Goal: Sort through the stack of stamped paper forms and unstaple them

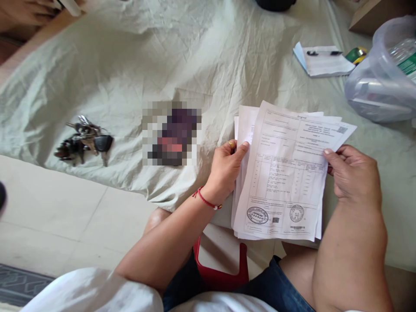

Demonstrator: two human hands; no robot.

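Observation:
Printed paper sheets hang between my two hands, several of them fanned out in a loose stack. The front sheet carries a table, two round stamps near its lower edge and a small square code at its top right. My left hand pinches the stack's left side, thumb on top; a ring and a red cord bracelet show on that arm. At the right edge, my right hand grips the sheets with the thumb in front. The fingers behind the paper are mostly hidden.
A bunch of keys and a pixelated dark object lie on the pale cloth. At the right stand a notepad, a tape measure, a translucent plastic bin and a cardboard box. Below is a red stool.

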